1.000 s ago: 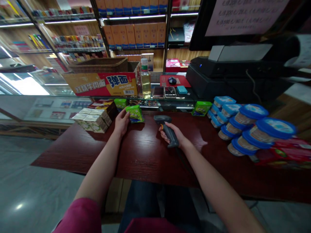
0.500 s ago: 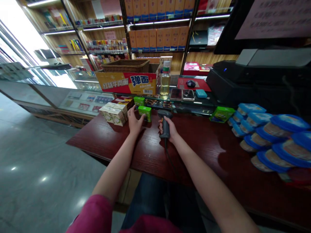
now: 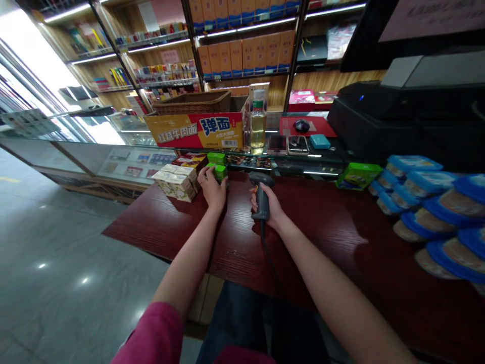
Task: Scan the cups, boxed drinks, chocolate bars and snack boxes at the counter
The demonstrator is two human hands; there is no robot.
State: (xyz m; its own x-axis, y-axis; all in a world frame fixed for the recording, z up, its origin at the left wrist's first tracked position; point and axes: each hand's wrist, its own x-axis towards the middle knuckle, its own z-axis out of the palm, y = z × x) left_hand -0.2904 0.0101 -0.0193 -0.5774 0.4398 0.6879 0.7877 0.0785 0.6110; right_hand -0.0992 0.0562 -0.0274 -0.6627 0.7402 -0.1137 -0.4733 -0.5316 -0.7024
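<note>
My right hand (image 3: 270, 205) is wrapped round the grip of a dark grey barcode scanner (image 3: 262, 202), held above the counter with its head tilted to the left. From the scanner's foot a cable runs down towards me. My left hand (image 3: 212, 191) has its fingers and thumb round a small green box (image 3: 219, 172), hiding most of its front. Just behind stands another green box (image 3: 215, 158). Left of my left hand sit white patterned tissue packs (image 3: 176, 183), with a dark red and yellow box (image 3: 190, 161) behind them.
Stacked blue-lidded tubs (image 3: 420, 192) and a green pack (image 3: 358, 176) occupy the right of the wooden counter (image 3: 242, 253). Along the glass ledge stand a noodle carton (image 3: 195, 130), a bottle (image 3: 258, 124), a phone (image 3: 297, 145) and a turquoise case (image 3: 320, 141).
My left hand has shifted slightly right and closed in over the front of the nearer green box. The scanner stays in my right hand. The view has turned slightly.
</note>
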